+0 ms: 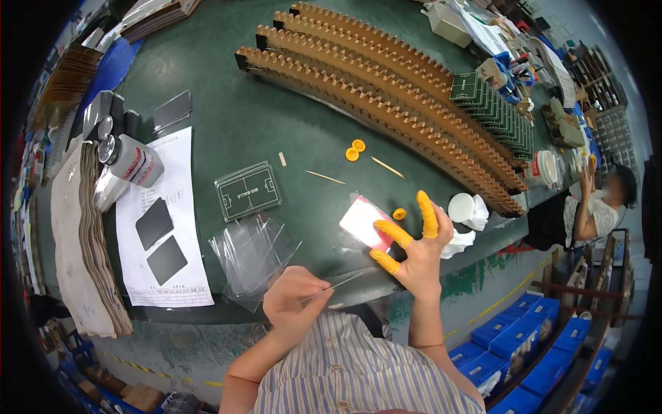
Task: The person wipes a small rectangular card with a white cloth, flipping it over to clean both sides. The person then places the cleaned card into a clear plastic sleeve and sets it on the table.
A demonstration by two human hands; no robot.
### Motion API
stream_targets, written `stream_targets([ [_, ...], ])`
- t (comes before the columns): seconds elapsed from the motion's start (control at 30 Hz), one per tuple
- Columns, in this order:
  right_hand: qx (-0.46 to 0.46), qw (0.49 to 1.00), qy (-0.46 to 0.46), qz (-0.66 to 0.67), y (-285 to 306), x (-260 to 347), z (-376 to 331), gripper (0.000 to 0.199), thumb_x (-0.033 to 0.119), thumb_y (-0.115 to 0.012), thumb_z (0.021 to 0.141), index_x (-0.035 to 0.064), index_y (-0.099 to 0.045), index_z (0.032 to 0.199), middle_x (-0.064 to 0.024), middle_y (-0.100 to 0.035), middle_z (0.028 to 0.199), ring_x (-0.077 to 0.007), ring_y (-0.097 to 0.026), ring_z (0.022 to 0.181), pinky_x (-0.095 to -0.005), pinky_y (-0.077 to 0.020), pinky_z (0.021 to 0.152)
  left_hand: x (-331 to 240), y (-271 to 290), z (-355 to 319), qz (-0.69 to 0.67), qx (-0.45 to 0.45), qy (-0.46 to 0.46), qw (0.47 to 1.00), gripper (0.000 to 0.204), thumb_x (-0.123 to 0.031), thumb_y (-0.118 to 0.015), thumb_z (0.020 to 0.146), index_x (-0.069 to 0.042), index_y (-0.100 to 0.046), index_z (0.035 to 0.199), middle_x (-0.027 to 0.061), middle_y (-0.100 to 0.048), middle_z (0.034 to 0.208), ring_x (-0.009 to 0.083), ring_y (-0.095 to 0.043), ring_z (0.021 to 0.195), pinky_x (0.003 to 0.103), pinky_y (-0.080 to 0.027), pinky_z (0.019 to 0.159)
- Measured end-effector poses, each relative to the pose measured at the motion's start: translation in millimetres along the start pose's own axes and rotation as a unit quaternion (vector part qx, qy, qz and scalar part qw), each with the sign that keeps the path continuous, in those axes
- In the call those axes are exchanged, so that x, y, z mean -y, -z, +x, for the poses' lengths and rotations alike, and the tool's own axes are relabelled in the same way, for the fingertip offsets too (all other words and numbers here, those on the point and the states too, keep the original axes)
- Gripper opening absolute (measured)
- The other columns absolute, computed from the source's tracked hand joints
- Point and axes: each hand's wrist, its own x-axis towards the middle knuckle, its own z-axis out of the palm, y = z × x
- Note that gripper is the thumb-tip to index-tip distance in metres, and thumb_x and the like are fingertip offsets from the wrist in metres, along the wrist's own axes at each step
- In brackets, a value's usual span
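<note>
Paper sheet (165,214) at left, two dark cards (167,261) on it. Then loose clear sheets (248,252), dark green pitch-print card (241,200) just above them. Left hand (296,300): thumb and fingers pinched on a thin clear strip or sheet, seen near edge-on (348,280). White-and-pink card (360,219) flat on the green table (200,62), between the hands. Right hand (417,259): yellow-cotted fingers spread wide, one tip over the card; can't tell if touching. Round white lid (460,207) just beyond.
</note>
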Motion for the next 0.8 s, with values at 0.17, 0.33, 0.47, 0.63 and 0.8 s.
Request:
stream_targets([
  [0.17, 0.003, 1.000, 0.010, -0.014, 0, 1, 1, 0.037, 0.050, -0.069, 0.072, 0.0220, -0.074, 0.096, -0.0149, -0.046, 0.133, -0.0299, -0.024, 0.128, -0.0453, -0.0166, 0.105, -1, 0, 0, 0.004, 0.006, 0.012, 1.000, 0.029, 0.014, -0.068, 0.070, -0.006, -0.054, 0.086, 0.0097, -0.063, 0.083, 0.0171, -0.056, 0.073, 0.028, -0.042, 0.067],
  [0.33, -0.033, 0.999, -0.003, 0.012, -5, -3, -4, 0.044, 0.052, -0.071, 0.069, 0.0210, -0.071, 0.101, -0.0142, -0.029, 0.144, -0.0325, -0.024, 0.128, -0.0455, -0.0194, 0.105, -1, 0, -1, 0.003, -0.005, 0.014, 1.000, 0.028, 0.015, -0.066, 0.070, -0.005, -0.055, 0.086, 0.0096, -0.063, 0.083, 0.0172, -0.056, 0.074, 0.028, -0.043, 0.067],
  [0.47, -0.119, 0.977, -0.041, 0.172, -5, -20, -12, 0.055, 0.052, -0.071, 0.070, 0.0210, -0.064, 0.115, -0.0131, -0.014, 0.149, -0.0357, -0.028, 0.127, -0.0455, -0.0201, 0.105, -4, -2, -1, -0.008, -0.017, 0.026, 0.999, 0.028, 0.016, -0.066, 0.070, -0.005, -0.056, 0.086, 0.0094, -0.063, 0.083, 0.0176, -0.057, 0.076, 0.027, -0.044, 0.067],
  [0.63, -0.193, 0.749, -0.129, 0.621, -6, -9, -33, 0.075, 0.052, -0.060, 0.079, -0.0001, -0.044, 0.130, -0.0103, -0.028, 0.147, -0.0208, -0.033, 0.127, -0.0366, -0.0220, 0.105, -2, -3, -1, 0.006, -0.013, 0.005, 1.000, 0.028, 0.017, -0.066, 0.070, -0.005, -0.057, 0.084, 0.0100, -0.063, 0.082, 0.0182, -0.057, 0.077, 0.027, -0.045, 0.066],
  [0.8, -0.147, 0.594, -0.161, 0.775, 10, 18, -46, 0.076, 0.054, -0.058, 0.078, 0.0018, -0.043, 0.131, -0.0088, -0.034, 0.143, -0.0196, -0.036, 0.124, -0.0358, -0.0248, 0.102, -7, -9, -1, 0.006, -0.028, 0.020, 0.999, 0.027, 0.018, -0.066, 0.070, -0.004, -0.056, 0.084, 0.0102, -0.062, 0.082, 0.0184, -0.058, 0.077, 0.027, -0.045, 0.067],
])
